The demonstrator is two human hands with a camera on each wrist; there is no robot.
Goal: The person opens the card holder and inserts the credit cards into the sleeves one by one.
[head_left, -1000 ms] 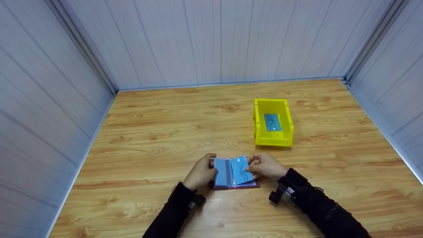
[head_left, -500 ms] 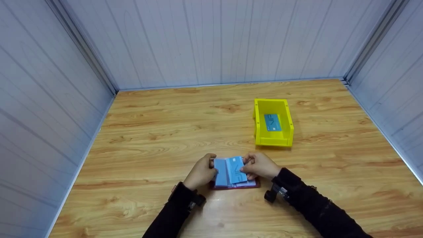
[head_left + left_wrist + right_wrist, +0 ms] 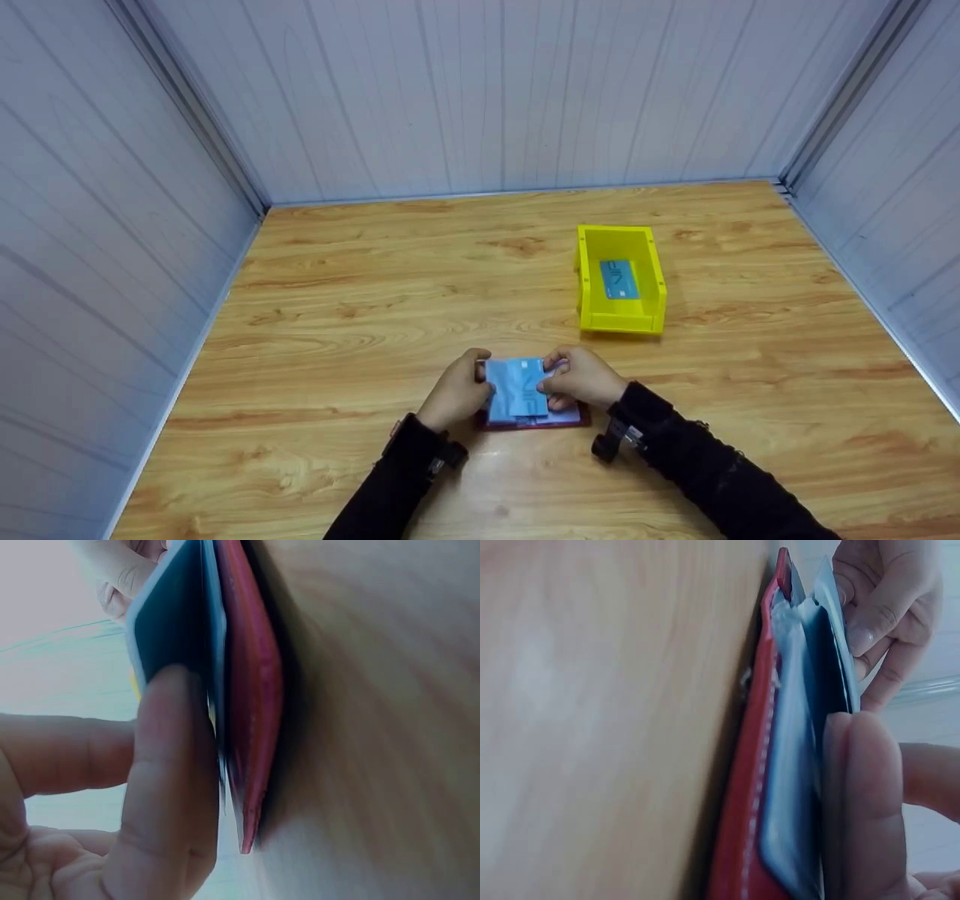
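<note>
A red card holder with plastic sleeves lies spread out on the table. My left hand pinches the left edge of the sleeves. On the right, my right hand pinches a blue card by its right edge, and the card overlaps the sleeve pages. How far the card sits inside a sleeve, I cannot tell. In the right wrist view, the raised sleeves stand apart from the red cover. Seen from the left wrist, the thumb presses on a sleeve above the red cover.
A yellow bin stands farther back to the right, with another blue card flat inside. Pale panel walls enclose the wooden table at the back and both sides.
My right hand has moved left with the blue card, which has turned from tilted to nearly straight and now lies closer to the left sleeve. The left hand has stayed in place.
</note>
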